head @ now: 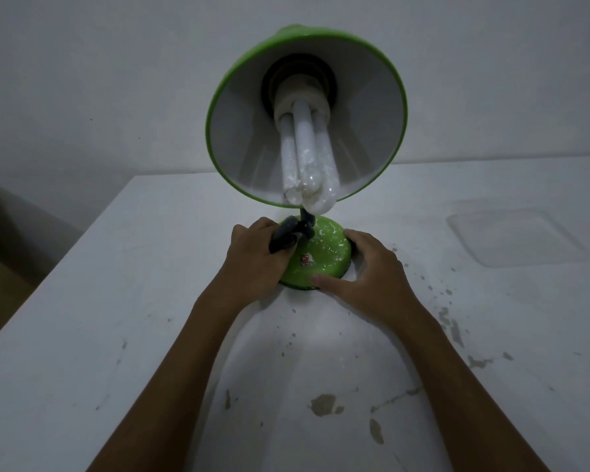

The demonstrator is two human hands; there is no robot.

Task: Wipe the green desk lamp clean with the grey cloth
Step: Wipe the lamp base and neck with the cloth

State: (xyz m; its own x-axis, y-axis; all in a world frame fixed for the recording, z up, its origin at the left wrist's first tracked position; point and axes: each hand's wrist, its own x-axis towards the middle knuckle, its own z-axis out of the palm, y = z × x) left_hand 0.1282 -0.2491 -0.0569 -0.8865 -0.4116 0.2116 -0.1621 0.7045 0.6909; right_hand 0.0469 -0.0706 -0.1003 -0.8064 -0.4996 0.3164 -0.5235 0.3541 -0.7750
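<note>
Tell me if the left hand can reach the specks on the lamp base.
Probably yes: the left hand holds the grey cloth beside the specked lamp base, whose top the right hand leaves bare.

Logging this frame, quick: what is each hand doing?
Left hand: grips the grey cloth against the lamp base.
Right hand: holds the lamp base by its edge.

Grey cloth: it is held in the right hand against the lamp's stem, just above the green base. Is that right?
Not quite: the hand is wrong. The head view shows the left hand gripping the grey cloth against the stem, just above the green base. The right hand holds no cloth; its fingers curl round the side of the base.
</note>
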